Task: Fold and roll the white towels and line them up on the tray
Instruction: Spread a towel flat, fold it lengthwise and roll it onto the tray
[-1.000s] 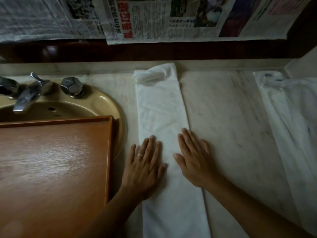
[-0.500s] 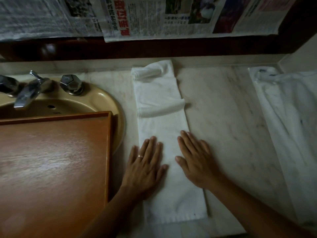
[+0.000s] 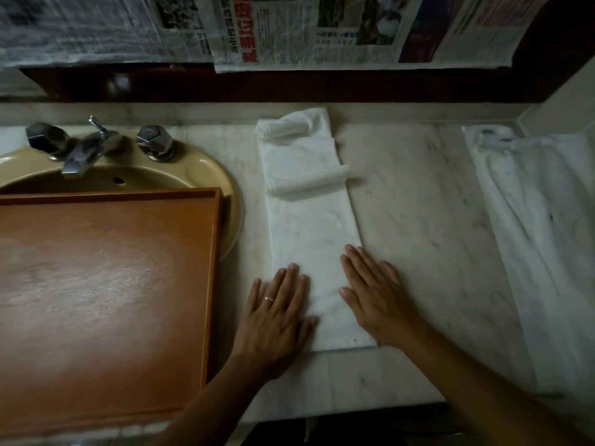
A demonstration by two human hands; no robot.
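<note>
We see a long white towel (image 3: 309, 239) folded into a narrow strip, lying flat on the marble counter (image 3: 418, 236) and running from near to far. Our left hand (image 3: 277, 320) lies flat with straight fingers on the near left edge of the strip, partly on the counter beside it; a ring (image 3: 268, 298) sits on one finger. Our right hand (image 3: 376, 300) lies flat too, fingers straight, pressing the near right edge, its outer fingers reaching over onto the marble. Neither hand grasps anything; both are spread and released on the cloth. Between them the towel's near end shows bare, its hem square to the counter's front.

About halfway up the strip a raised fold (image 3: 309, 185) crosses the towel from side to side, a little curled at its right end. At the far end the cloth bunches into a small rolled lump (image 3: 285, 128) against the back ledge.

To the left stands the wooden tray (image 3: 212, 268), resting over the beige sink (image 3: 222, 175), its right wall just beside our left hand. Nothing lies in the part of the tray we can see. Beyond it are the chrome tap (image 3: 80, 152) and its two knobs.

On the right of the counter, well apart from the strip, lies a second white towel (image 3: 531, 239), loosely gathered lengthwise. Newspapers (image 3: 322, 30) hang along the far wall.
</note>
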